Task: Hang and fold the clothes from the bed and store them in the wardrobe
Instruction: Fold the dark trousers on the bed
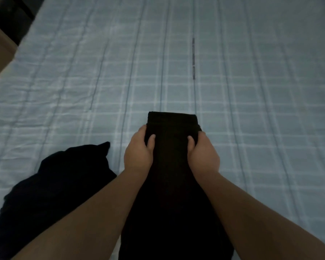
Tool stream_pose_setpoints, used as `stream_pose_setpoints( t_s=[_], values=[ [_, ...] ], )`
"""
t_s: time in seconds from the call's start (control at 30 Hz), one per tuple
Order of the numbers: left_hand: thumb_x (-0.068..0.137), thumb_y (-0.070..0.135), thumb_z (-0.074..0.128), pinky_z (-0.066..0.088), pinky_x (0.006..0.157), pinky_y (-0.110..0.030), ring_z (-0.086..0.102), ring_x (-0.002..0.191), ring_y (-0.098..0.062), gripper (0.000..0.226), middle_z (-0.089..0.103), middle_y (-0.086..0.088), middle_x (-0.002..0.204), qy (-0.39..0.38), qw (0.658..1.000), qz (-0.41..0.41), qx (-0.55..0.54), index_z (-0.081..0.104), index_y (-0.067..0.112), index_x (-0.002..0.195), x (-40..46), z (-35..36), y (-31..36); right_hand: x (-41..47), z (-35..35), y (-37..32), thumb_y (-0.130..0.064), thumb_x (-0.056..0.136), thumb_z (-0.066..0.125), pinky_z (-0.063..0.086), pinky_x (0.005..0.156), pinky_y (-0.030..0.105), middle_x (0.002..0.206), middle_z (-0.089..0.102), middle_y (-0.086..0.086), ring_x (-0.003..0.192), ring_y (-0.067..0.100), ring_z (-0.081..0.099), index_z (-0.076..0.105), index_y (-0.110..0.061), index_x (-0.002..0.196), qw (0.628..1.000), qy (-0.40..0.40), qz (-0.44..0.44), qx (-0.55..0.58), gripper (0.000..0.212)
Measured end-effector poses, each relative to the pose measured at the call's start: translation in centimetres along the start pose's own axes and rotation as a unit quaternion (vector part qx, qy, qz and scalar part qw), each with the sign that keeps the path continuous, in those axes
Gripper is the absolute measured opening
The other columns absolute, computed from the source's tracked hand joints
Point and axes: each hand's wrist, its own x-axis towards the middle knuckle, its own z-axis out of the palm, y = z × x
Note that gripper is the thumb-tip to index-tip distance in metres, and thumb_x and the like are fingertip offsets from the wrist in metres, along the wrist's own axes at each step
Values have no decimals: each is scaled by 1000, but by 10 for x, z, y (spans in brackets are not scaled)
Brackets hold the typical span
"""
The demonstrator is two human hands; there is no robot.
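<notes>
Both hands, left hand point(138, 156) and right hand point(203, 156), clamp the black garment point(172, 184); fold it squarely on the bed point(233, 81), edges aligned.

We see a dim, bluish scene. The bed point(233, 72) looks soft and blurred; the dark clothes point(54, 184) lose all detail.

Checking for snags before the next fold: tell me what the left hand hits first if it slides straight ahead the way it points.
Only bedsheet, as far as the view shows. The left hand grips the dark garment, whose far edge lies just ahead.
</notes>
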Motion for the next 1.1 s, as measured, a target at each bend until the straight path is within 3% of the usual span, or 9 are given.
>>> stream_pose_setpoints(
  t_s=[0.13,0.2,0.3,0.33,0.4,0.5,0.63,1.0,1.1],
  values=[
    [103,44,44,47,78,-33,58,94,-15,41,56,1,115,10,995,15,96,46,27,139,8,11,-9,4,13,9,-49,103,41,46,74,37,108,68,3,94,27,66,49,-20,129,1000,6,-6,26,40],
    [102,44,47,45,75,-33,58,97,-19,44,51,-3,120,7,996,0,92,44,24,141,9,11,-5,4,10,9,-49,102,43,51,78,40,113,67,5,98,28,66,44,-19,136,998,-6,0,58,45],
    [97,39,60,45,94,-32,51,121,-23,60,40,-11,140,23,998,-51,3,36,15,146,-4,-1,5,-3,-10,5,-49,101,45,52,95,47,126,58,6,111,24,61,34,-19,147,984,-26,36,171,56],
    [96,36,62,43,104,-36,46,128,-25,64,36,-13,145,44,999,-23,21,34,12,148,-13,-9,8,-9,-20,4,-47,102,44,48,104,46,137,52,6,122,22,56,31,-19,150,983,-5,16,183,57],
    [96,26,60,29,117,-41,31,142,-27,62,30,-14,155,69,986,94,121,32,13,150,-32,-21,11,-24,-38,-1,-40,104,40,32,118,40,155,38,6,141,21,38,28,-19,155,985,46,-106,128,56],
    [102,33,45,15,123,-47,7,153,-26,62,13,-8,166,-25,945,221,242,21,21,158,-37,-20,-1,-27,-34,-1,-45,103,28,16,124,45,167,18,4,154,23,13,20,-22,160,963,2,-267,-49,61],
    [102,49,21,15,123,-50,-3,154,-22,65,-4,-3,167,-106,945,161,266,3,25,160,-19,3,-25,-11,0,9,-53,102,16,13,125,50,169,-1,0,155,20,-5,6,-26,161,958,-88,-242,-128,66],
    [101,45,28,22,120,-51,9,153,-27,66,4,-8,167,-62,937,169,300,8,22,160,-13,29,-45,-2,31,26,-49,104,23,17,124,52,169,8,6,155,27,4,12,-21,161,957,-44,-257,-128,64],
    [104,45,29,16,121,-54,3,153,-31,65,-1,-8,167,-86,937,146,306,5,23,160,-27,12,-27,-14,11,16,-51,104,20,14,124,53,169,4,5,155,29,1,8,-22,161,958,-63,-228,-163,65]
  ],
)
